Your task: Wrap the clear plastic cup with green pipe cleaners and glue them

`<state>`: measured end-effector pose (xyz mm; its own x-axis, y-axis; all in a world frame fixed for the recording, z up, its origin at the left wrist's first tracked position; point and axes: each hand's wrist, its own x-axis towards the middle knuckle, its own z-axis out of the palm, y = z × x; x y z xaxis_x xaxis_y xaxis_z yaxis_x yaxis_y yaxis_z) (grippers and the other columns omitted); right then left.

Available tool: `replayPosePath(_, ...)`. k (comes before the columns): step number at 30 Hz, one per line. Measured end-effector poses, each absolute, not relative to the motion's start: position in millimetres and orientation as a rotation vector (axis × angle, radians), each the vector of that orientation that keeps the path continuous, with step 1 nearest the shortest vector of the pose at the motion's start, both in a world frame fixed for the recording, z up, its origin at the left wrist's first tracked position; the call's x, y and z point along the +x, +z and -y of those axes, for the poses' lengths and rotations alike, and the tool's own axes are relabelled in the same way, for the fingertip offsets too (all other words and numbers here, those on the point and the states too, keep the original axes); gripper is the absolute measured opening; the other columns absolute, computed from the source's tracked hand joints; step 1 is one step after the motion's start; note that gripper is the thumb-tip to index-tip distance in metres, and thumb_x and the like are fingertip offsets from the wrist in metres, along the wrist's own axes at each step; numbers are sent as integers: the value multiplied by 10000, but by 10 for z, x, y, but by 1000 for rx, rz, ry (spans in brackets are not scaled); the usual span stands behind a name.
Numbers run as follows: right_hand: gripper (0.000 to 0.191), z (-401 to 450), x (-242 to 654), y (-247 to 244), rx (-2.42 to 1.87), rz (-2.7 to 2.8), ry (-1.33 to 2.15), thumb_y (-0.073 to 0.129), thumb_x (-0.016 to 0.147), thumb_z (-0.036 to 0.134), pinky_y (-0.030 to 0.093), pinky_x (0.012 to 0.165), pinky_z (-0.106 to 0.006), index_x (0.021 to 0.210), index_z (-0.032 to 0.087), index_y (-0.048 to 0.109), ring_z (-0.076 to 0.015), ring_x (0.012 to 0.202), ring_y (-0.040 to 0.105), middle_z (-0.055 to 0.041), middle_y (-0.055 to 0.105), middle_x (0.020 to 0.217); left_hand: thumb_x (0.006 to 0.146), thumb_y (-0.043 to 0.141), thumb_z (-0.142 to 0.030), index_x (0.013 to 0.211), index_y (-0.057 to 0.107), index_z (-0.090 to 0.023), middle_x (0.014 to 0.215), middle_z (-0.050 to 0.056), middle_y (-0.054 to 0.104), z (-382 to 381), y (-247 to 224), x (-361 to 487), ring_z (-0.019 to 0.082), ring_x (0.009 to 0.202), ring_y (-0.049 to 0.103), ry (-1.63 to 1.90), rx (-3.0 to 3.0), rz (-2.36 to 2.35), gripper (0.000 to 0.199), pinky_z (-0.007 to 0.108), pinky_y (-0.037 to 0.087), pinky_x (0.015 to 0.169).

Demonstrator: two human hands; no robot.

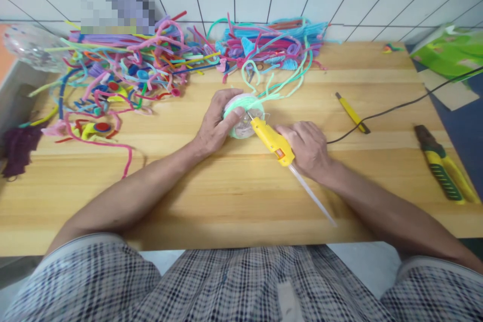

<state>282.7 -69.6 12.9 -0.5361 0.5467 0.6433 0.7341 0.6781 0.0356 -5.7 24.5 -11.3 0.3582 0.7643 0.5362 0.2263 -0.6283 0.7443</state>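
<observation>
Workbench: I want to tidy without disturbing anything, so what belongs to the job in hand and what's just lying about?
In use:
yellow glue gun, in the right hand
clear round piece with mint-green edging, in the left hand

Apparently just lying about:
slim yellow tool
pliers
dark purple piece
colourful fuzzy stems (possibly supplies)

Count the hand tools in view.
3: hot-glue gun in the right hand, utility knife crossed by the black cable, pliers at far right. The heaped pipe cleaners may hide others.
</observation>
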Motion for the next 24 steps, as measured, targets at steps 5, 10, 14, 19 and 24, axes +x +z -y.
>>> replayPosePath(5,346,705,2811,139,-1017,2280,-400,525,1145,280,433,766,-401,1399,159,726,-252,839,639,-75,749,927,1159,552,-687,1531,629,-313,1468,108,715,-250,-132,-64,315,1405,702,1249,2059,-847,533,524,584,1256)
replayPosePath(10,333,705,2808,145,-1015,2266,-414,507,1160,280,428,752,-396,1357,151,742,-241,819,626,-70,739,909,1162,552,-682,1526,625,-313,1477,108,716,-250,-136,-64,311,1409,700,1252,2059,-842,524,519,580,1260)
replayPosePath(14,336,704,2822,146,-1011,2268,-398,521,1158,295,431,750,-401,1360,140,741,-248,820,616,-75,734,906,1166,549,-673,1517,630,-303,1471,110,721,-248,-133,-59,311,1404,704,1257,2064,-835,517,518,579,1254)
replayPosePath(19,358,711,2852,113,-1071,2282,-327,512,1157,320,436,772,-402,1369,167,756,-253,845,632,-80,742,927,1162,539,-693,1518,624,-292,1476,117,717,-251,-140,-60,312,1403,702,1255,2069,-844,543,506,586,1244)
replayPosePath(24,350,714,2841,117,-1055,2261,-358,502,1162,323,433,755,-399,1340,164,757,-249,823,627,-73,732,900,1154,540,-714,1523,621,-303,1495,113,712,-252,-131,-67,320,1427,688,1243,2070,-849,558,519,571,1271)
